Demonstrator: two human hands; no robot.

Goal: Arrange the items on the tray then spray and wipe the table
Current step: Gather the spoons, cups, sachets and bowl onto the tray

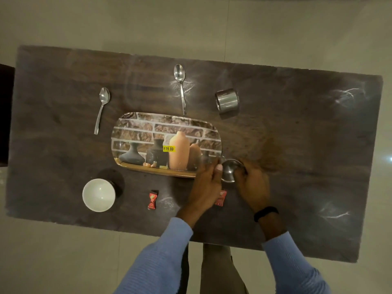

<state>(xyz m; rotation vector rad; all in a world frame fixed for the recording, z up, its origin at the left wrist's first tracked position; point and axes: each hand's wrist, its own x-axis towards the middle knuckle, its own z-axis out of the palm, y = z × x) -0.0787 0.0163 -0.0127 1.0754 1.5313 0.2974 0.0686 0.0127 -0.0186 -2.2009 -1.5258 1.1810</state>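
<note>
Fingers (218, 167) of left hand (209, 182) and right hand (253, 184) around seemingly empty steel cup (230, 169)
</note>
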